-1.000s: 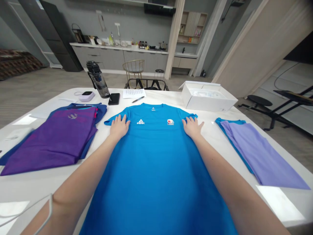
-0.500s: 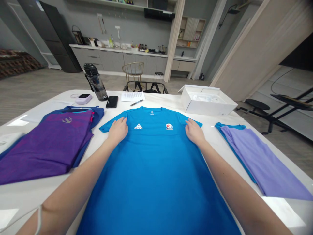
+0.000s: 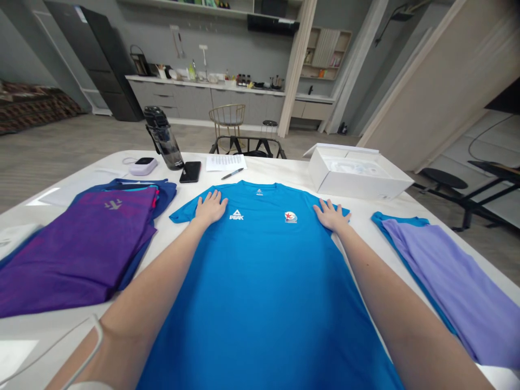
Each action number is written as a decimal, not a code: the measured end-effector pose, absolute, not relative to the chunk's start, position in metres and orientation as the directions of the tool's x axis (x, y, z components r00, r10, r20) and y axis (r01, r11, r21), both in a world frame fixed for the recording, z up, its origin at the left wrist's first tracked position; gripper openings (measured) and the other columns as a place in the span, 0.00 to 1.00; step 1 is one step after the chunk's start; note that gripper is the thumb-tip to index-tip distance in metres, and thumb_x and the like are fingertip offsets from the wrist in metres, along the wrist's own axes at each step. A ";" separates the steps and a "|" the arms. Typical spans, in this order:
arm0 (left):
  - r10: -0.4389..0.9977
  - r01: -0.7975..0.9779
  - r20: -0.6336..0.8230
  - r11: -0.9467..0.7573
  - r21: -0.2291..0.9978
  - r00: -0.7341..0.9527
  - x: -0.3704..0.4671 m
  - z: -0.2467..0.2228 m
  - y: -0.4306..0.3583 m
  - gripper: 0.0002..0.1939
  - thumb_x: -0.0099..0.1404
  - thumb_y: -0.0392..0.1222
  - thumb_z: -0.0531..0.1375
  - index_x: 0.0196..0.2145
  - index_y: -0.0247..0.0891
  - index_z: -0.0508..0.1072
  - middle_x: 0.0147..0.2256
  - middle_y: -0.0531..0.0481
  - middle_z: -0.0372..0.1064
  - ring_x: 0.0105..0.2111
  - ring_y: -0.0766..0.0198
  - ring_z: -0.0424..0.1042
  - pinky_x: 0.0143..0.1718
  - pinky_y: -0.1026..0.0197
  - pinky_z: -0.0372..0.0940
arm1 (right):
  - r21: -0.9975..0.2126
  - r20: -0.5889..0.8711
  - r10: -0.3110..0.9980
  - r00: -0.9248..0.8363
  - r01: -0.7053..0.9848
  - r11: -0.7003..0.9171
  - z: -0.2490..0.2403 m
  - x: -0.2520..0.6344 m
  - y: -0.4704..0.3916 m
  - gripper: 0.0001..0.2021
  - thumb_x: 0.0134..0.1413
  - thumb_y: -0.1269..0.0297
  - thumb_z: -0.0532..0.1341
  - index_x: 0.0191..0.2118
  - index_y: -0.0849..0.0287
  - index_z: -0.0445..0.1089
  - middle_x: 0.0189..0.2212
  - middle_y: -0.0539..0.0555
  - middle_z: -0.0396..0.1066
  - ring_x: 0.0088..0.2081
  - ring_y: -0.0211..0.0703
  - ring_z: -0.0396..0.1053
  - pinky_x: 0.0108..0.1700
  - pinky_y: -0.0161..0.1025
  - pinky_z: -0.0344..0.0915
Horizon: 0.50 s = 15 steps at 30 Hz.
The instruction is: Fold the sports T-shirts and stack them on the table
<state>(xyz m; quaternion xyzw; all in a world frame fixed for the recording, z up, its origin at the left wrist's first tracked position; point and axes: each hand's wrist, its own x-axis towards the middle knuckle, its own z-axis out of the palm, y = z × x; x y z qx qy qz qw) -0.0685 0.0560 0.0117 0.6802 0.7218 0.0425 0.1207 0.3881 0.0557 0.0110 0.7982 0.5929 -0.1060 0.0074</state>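
Note:
A blue T-shirt [image 3: 264,271] lies spread out on the white table [image 3: 284,169], its collar at the far side and two small logos across the chest. My left hand [image 3: 211,208] rests flat on the shirt's left shoulder, fingers apart. On the right shoulder, beside the sleeve, lies my right hand [image 3: 331,215], also with its fingers spread. Neither hand grips the cloth. The shirt's lower end runs out of the picture at the bottom.
Folded purple clothes [image 3: 81,244] lie on the left, and a lilac garment [image 3: 450,276] over a blue one on the right. Behind the shirt are a bottle [image 3: 166,142], a phone [image 3: 190,172], a paper [image 3: 225,162], a pen [image 3: 232,174] and an open white box [image 3: 359,176].
The fingers of both hands have spread out and now lie flat on the shoulders. The view has shifted slightly, and the shirt looks smoother across the chest.

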 end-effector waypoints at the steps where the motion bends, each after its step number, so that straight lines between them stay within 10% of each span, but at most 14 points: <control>1: 0.994 0.970 -0.104 0.064 0.235 -0.040 -0.071 0.011 0.058 0.37 0.74 0.58 0.34 0.74 0.38 0.46 0.74 0.47 0.36 0.73 0.50 0.38 0.70 0.37 0.36 | -0.112 -0.170 0.945 0.281 0.947 -0.301 0.010 0.389 0.059 0.39 0.63 0.32 0.34 0.75 0.41 0.39 0.75 0.49 0.34 0.73 0.71 0.33 0.65 0.80 0.30; 5: 0.999 0.980 0.027 0.023 0.198 -0.029 -0.083 0.008 0.051 0.35 0.75 0.57 0.38 0.74 0.40 0.44 0.73 0.42 0.40 0.71 0.45 0.45 0.68 0.37 0.44 | -0.129 -0.129 0.949 0.289 0.944 -0.305 0.005 0.392 0.067 0.40 0.63 0.33 0.34 0.75 0.45 0.41 0.75 0.54 0.36 0.73 0.72 0.35 0.64 0.81 0.30; 10: 0.981 0.999 0.192 0.004 -0.032 0.002 -0.096 0.019 0.011 0.28 0.75 0.52 0.42 0.58 0.37 0.72 0.56 0.32 0.70 0.59 0.40 0.63 0.61 0.34 0.49 | -0.136 -0.092 0.955 0.283 0.946 -0.293 0.004 0.391 0.066 0.39 0.64 0.34 0.36 0.75 0.46 0.44 0.75 0.57 0.40 0.72 0.71 0.36 0.63 0.82 0.31; 15: 0.977 0.988 0.202 -0.043 -0.149 0.073 -0.111 0.037 -0.045 0.26 0.75 0.51 0.44 0.44 0.38 0.79 0.44 0.33 0.75 0.54 0.39 0.65 0.60 0.34 0.46 | -0.100 -0.023 0.957 0.289 0.952 -0.290 0.010 0.385 0.054 0.35 0.67 0.39 0.36 0.74 0.46 0.48 0.74 0.58 0.43 0.72 0.68 0.39 0.63 0.82 0.31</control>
